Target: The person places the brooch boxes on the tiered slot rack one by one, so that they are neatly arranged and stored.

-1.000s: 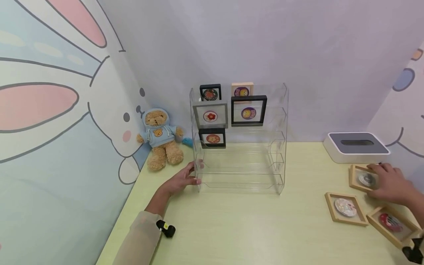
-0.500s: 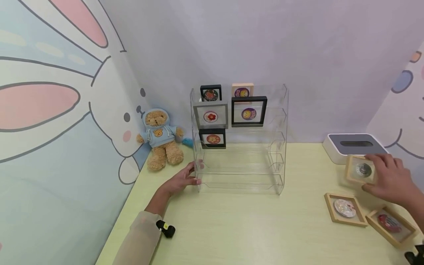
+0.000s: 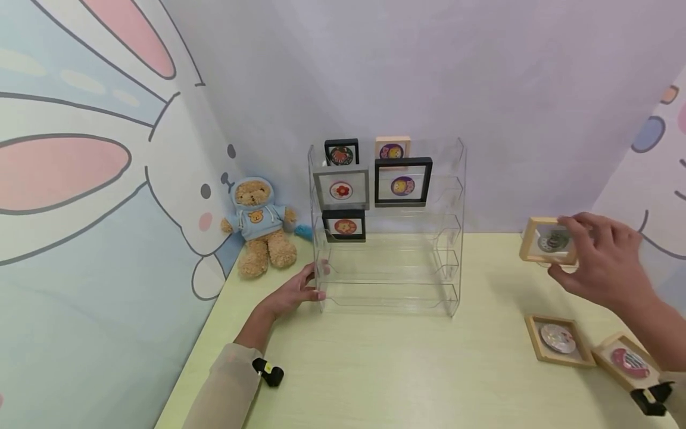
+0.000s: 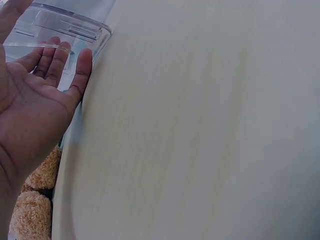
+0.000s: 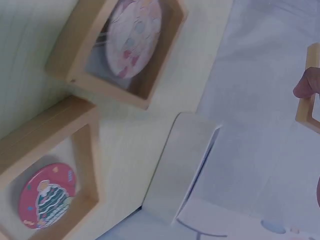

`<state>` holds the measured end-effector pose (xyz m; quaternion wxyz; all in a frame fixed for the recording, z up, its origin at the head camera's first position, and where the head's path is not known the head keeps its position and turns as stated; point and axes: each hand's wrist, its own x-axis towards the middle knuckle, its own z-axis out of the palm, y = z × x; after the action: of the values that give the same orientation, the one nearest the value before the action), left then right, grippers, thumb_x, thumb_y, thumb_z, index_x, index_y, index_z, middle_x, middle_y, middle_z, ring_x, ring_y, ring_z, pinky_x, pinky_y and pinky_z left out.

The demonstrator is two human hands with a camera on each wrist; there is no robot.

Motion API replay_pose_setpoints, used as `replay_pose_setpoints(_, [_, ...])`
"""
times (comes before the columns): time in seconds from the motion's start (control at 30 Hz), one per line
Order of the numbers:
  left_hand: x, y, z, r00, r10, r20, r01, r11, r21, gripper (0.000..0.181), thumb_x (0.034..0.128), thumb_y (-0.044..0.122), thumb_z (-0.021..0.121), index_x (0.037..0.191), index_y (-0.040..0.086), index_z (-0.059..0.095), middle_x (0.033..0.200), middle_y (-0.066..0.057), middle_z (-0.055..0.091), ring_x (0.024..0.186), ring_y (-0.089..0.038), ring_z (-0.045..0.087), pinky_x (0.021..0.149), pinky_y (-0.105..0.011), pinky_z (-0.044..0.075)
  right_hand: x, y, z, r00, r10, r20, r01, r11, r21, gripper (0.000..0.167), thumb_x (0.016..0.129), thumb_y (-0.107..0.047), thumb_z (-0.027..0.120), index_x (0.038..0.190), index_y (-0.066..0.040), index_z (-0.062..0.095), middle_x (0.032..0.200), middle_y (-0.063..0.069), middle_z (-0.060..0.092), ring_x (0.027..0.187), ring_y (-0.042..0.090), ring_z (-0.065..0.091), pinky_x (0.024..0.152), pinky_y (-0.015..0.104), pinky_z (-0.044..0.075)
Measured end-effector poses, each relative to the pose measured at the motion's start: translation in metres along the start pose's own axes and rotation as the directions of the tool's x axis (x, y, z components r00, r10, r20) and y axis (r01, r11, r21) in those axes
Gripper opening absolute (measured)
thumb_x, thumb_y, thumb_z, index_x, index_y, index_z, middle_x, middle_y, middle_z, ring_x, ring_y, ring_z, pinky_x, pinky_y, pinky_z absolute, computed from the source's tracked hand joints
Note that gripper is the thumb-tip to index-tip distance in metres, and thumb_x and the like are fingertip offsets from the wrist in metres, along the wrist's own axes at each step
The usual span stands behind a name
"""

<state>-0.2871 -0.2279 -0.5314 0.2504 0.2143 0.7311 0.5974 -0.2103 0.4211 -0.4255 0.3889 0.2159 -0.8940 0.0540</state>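
Observation:
A clear acrylic display rack (image 3: 391, 292) stands on the table with several small picture frames on its upper tiers. My left hand (image 3: 292, 295) holds the rack's lower left side, thumb at the front edge; in the left wrist view its fingers lie against the clear plastic. My right hand (image 3: 605, 262) pinches a light wooden frame (image 3: 527, 241) with a dark round badge inside, upright above the table. Only a corner of that wooden frame (image 5: 305, 107) shows in the right wrist view. Two more wooden frames lie below it, one with a pale badge (image 3: 558, 338), one with a red badge (image 3: 631, 363).
A teddy bear (image 3: 262, 220) in a blue hoodie sits left of the rack, with a small blue thing (image 3: 303, 232) beside it. A white box (image 5: 182, 160) at the right back is mostly hidden behind my right hand in the head view. Printed cloth walls (image 3: 509, 89) surround the table.
My right hand has lifted the wooden frame off the table, tipped it upright and carried it left, in front of the white box. My left hand stays on the rack.

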Motion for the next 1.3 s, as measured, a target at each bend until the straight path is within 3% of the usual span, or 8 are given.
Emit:
replay_pose_setpoints(0.17, [-0.001,0.003,0.002,1.000,0.000,0.000,0.000,1.000,0.001,0.092,0.1049,0.024,0.076,0.177,0.020,0.019,0.181,-0.014,0.024,0.168,-0.041,0.022,0.129,-0.059,0.029,0.032,-0.029,0.004,0.977,-0.132,-0.169,0.138,0.990,0.024,0.082,0.100,-0.066,0.043,0.146,0.001,0.054,0.137,0.038,0.048,0.121,0.058,0.035,0.084,0.078,0.020])
replay_pose_setpoints(0.37, [-0.001,0.002,0.002,1.000,0.001,0.000,-0.001,1.000,0.005,0.092,0.1050,0.025,0.077,0.177,0.021,0.019,0.180,-0.014,0.025,0.167,-0.041,0.023,0.128,-0.059,0.031,0.065,-0.063,0.006,0.955,-0.206,-0.213,0.219,0.975,0.037,0.075,0.102,-0.061,0.045,0.147,-0.003,0.057,0.135,0.035,0.050,0.116,0.055,0.034,0.085,0.075,0.022])
replay_pose_setpoints(0.53, [-0.001,0.000,0.001,1.000,-0.003,0.001,0.003,1.000,0.011,0.094,0.1047,0.025,0.077,0.177,0.020,0.018,0.181,-0.014,0.024,0.167,-0.042,0.022,0.128,-0.057,0.033,0.090,-0.084,0.014,0.945,-0.287,-0.157,0.296,0.954,0.036,0.075,0.101,-0.055,0.049,0.156,-0.005,0.055,0.138,0.034,0.050,0.118,0.054,0.036,0.086,0.073,0.024])
replay_pose_setpoints(0.67, [0.000,-0.001,0.000,1.000,-0.008,-0.001,0.008,1.000,0.004,0.093,0.1049,0.023,0.077,0.177,0.022,0.018,0.181,-0.013,0.024,0.168,-0.041,0.022,0.128,-0.056,0.032,0.115,-0.104,0.022,0.934,-0.343,-0.105,0.347,0.938,0.025,0.084,0.086,-0.039,0.074,0.159,-0.005,0.052,0.139,0.032,0.050,0.120,0.052,0.039,0.090,0.073,0.027])
replay_pose_setpoints(0.77, [0.000,0.000,0.001,1.000,-0.007,-0.004,0.007,1.000,0.001,0.092,0.1051,0.022,0.077,0.177,0.022,0.019,0.181,-0.013,0.024,0.168,-0.041,0.022,0.129,-0.056,0.031,0.133,-0.120,0.031,0.917,-0.386,-0.100,0.388,0.922,0.002,0.100,0.069,-0.024,0.091,0.159,-0.005,0.052,0.139,0.030,0.052,0.120,0.049,0.042,0.093,0.072,0.031])
replay_pose_setpoints(0.83, [0.000,0.001,0.002,1.000,-0.005,-0.003,0.005,1.000,-0.003,0.092,0.1050,0.022,0.077,0.177,0.022,0.019,0.180,-0.013,0.025,0.167,-0.041,0.023,0.129,-0.057,0.030,0.143,-0.129,0.039,0.905,-0.413,-0.099,0.413,0.910,-0.022,0.105,0.065,-0.020,0.097,0.159,-0.006,0.052,0.139,0.028,0.054,0.121,0.047,0.044,0.095,0.071,0.032])
replay_pose_setpoints(1.1, [-0.001,0.004,0.004,1.000,-0.008,-0.003,0.008,1.000,-0.012,0.094,0.1042,0.023,0.078,0.177,0.021,0.019,0.180,-0.015,0.025,0.167,-0.041,0.023,0.130,-0.059,0.030,0.163,-0.152,0.065,0.876,-0.482,0.020,0.479,0.864,-0.153,0.094,0.076,-0.020,0.094,0.161,-0.007,0.054,0.143,0.022,0.054,0.123,0.043,0.047,0.099,0.069,0.037])
replay_pose_setpoints(1.3, [-0.002,0.004,0.003,1.000,0.000,-0.005,0.000,1.000,-0.014,0.094,0.1041,0.022,0.078,0.177,0.020,0.019,0.180,-0.015,0.025,0.167,-0.041,0.023,0.127,-0.053,0.033,0.173,-0.163,0.073,0.847,-0.494,0.195,0.524,0.838,-0.150,0.093,0.086,-0.027,0.095,0.166,-0.009,0.050,0.151,0.017,0.052,0.129,0.042,0.049,0.103,0.067,0.040])
